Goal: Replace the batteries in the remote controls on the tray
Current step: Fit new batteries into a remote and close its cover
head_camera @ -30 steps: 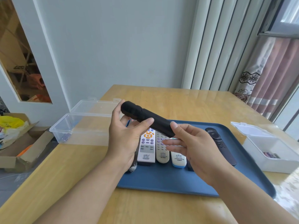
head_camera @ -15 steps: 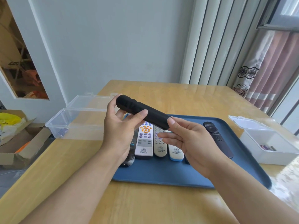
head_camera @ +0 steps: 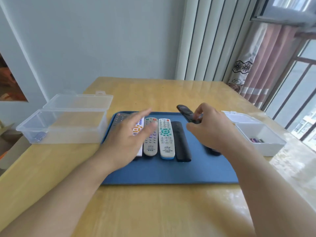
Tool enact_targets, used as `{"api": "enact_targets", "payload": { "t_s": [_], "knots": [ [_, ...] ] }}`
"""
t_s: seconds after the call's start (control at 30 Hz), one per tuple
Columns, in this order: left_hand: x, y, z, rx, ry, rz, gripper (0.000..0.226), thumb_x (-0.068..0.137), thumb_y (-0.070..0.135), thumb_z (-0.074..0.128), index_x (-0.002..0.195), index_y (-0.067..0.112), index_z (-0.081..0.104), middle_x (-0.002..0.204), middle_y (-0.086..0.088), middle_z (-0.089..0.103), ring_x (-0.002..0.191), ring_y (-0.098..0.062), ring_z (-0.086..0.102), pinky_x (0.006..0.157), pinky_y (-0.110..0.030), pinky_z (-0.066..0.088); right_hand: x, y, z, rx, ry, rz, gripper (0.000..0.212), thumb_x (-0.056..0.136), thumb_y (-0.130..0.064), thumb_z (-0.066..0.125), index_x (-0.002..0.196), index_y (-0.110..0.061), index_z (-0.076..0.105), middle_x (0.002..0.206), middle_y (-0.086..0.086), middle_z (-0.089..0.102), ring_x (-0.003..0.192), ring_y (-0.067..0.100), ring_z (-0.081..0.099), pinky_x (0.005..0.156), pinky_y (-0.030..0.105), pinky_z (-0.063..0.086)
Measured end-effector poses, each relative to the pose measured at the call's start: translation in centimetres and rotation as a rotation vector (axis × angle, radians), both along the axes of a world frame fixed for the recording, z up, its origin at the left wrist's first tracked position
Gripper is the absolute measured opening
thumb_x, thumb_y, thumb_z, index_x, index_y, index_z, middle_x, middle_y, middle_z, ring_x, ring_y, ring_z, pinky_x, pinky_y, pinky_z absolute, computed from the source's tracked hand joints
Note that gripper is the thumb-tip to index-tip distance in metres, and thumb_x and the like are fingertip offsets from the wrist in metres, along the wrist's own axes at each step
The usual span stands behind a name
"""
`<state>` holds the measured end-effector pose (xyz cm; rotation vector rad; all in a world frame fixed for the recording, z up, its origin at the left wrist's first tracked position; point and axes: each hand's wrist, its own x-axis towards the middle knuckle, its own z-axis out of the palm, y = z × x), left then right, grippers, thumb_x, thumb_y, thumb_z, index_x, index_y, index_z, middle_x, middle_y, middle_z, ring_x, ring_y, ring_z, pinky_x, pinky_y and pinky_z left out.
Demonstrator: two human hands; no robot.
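A blue tray (head_camera: 171, 171) holds several remotes in a row: a white one with orange buttons (head_camera: 137, 130), a grey one (head_camera: 150, 144), a white one with teal buttons (head_camera: 165, 139) and a plain black one (head_camera: 182, 144). My left hand (head_camera: 126, 139) hovers blurred over the left remotes with fingers spread, holding nothing. My right hand (head_camera: 213, 129) grips another black remote (head_camera: 184, 111) above the tray's far right part. A dark rounded end (head_camera: 212, 150) shows on the tray below my right wrist.
A clear plastic box (head_camera: 68, 124) with its lid open stands left of the tray, a few batteries (head_camera: 39, 135) in its corner. A white box (head_camera: 263, 134) at the right holds batteries (head_camera: 256, 140). The wooden table (head_camera: 153, 211) stretches toward me.
My left hand has let go of the black remote and dropped over the tray's left remotes. My right hand alone has carried that remote to the right. The view has tilted down.
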<state>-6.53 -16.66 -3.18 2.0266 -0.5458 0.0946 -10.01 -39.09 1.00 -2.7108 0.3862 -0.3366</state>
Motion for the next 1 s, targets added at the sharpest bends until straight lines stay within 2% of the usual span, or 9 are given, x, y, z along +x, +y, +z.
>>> {"api": "enact_targets", "payload": {
  "t_s": [0.1, 0.2, 0.3, 0.43, 0.6, 0.7, 0.8, 0.87, 1.0],
  "knots": [
    [-0.8, -0.6, -0.7, 0.389, -0.144, -0.072, 0.060, 0.091, 0.060, 0.057, 0.148, 0.045, 0.044, 0.154, 0.034, 0.034, 0.139, 0.020, 0.019, 0.114, -0.009, 0.009, 0.2, -0.1, -1.0, -0.022, 0.091, 0.015, 0.022, 0.087, -0.026, 0.057, 0.107, -0.020, 0.050, 0.087, 0.002, 0.062, 0.063, 0.014, 0.053, 0.046, 0.026, 0.036],
    [-1.1, -0.7, -0.9, 0.562, -0.161, -0.117, 0.059, 0.094, 0.059, 0.054, 0.150, 0.048, 0.038, 0.158, 0.033, 0.022, 0.132, 0.024, 0.004, 0.114, -0.011, -0.003, 0.2, 0.2, -1.4, -0.018, 0.097, 0.028, 0.024, 0.086, -0.020, 0.055, 0.110, -0.017, 0.051, 0.086, 0.003, 0.061, 0.063, 0.021, 0.057, 0.048, 0.027, 0.044],
    [-1.1, -0.6, -0.9, 0.568, -0.186, -0.113, 0.059, 0.095, 0.060, 0.053, 0.150, 0.047, 0.038, 0.159, 0.030, 0.025, 0.134, 0.022, 0.007, 0.116, -0.014, -0.002, 0.2, 0.3, -1.6, -0.036, 0.107, 0.019, 0.022, 0.087, -0.018, 0.053, 0.109, -0.014, 0.052, 0.094, 0.005, 0.061, 0.076, 0.024, 0.056, 0.051, 0.028, 0.039],
    [-1.1, -0.5, -1.1, 0.564, -0.219, -0.073, 0.059, 0.093, 0.061, 0.055, 0.149, 0.045, 0.043, 0.156, 0.028, 0.034, 0.146, 0.006, 0.022, 0.110, -0.010, 0.010, 0.2, 0.4, -1.8, -0.050, 0.115, -0.002, 0.017, 0.088, -0.016, 0.054, 0.104, -0.012, 0.051, 0.094, 0.004, 0.057, 0.070, 0.017, 0.047, 0.049, 0.027, 0.034],
    [-1.3, -0.6, -1.0, 0.552, -0.245, -0.073, 0.058, 0.094, 0.058, 0.057, 0.148, 0.040, 0.047, 0.153, 0.025, 0.041, 0.142, 0.002, 0.032, 0.106, -0.010, 0.018, 0.2, 0.6, -1.9, -0.076, 0.177, 0.021, 0.013, 0.091, -0.019, 0.053, 0.100, -0.012, 0.046, 0.093, 0.003, 0.046, 0.064, 0.021, 0.049, 0.048, 0.028, 0.030],
    [-1.3, -0.6, -1.0, 0.555, -0.255, -0.075, 0.058, 0.094, 0.058, 0.056, 0.148, 0.040, 0.046, 0.153, 0.025, 0.040, 0.142, 0.002, 0.031, 0.104, -0.008, 0.016, 0.1, 0.7, -1.8, -0.108, 0.226, 0.046, 0.009, 0.090, -0.018, 0.048, 0.097, -0.011, 0.048, 0.098, 0.004, 0.046, 0.062, 0.025, 0.053, 0.053, 0.030, 0.037],
    [-1.4, -0.7, -1.0, 0.549, -0.254, -0.079, 0.057, 0.094, 0.057, 0.056, 0.148, 0.039, 0.047, 0.153, 0.025, 0.041, 0.141, 0.003, 0.032, 0.103, -0.006, 0.015, 0.0, 0.7, -1.8, -0.155, 0.266, 0.063, 0.023, 0.084, -0.009, 0.045, 0.104, -0.012, 0.056, 0.107, 0.009, 0.056, 0.062, 0.027, 0.057, 0.066, 0.032, 0.052],
    [-1.3, -0.7, -1.0, 0.545, -0.259, -0.083, 0.057, 0.095, 0.057, 0.056, 0.148, 0.039, 0.047, 0.152, 0.025, 0.042, 0.141, 0.004, 0.032, 0.103, -0.005, 0.015, 0.0, 0.6, -1.8, -0.167, 0.281, 0.060, 0.035, 0.083, -0.006, 0.043, 0.113, -0.012, 0.060, 0.109, 0.011, 0.059, 0.065, 0.027, 0.061, 0.072, 0.034, 0.057],
    [-1.4, -0.7, -1.2, 0.547, -0.268, -0.087, 0.056, 0.095, 0.056, 0.056, 0.148, 0.039, 0.046, 0.153, 0.025, 0.041, 0.141, 0.004, 0.031, 0.105, -0.007, 0.016, 0.0, 0.1, -1.8, -0.297, 0.287, 0.049, 0.035, 0.092, -0.011, 0.047, 0.124, -0.018, 0.060, 0.112, 0.006, 0.061, 0.077, 0.027, 0.061, 0.066, 0.029, 0.044]
  ]
}}
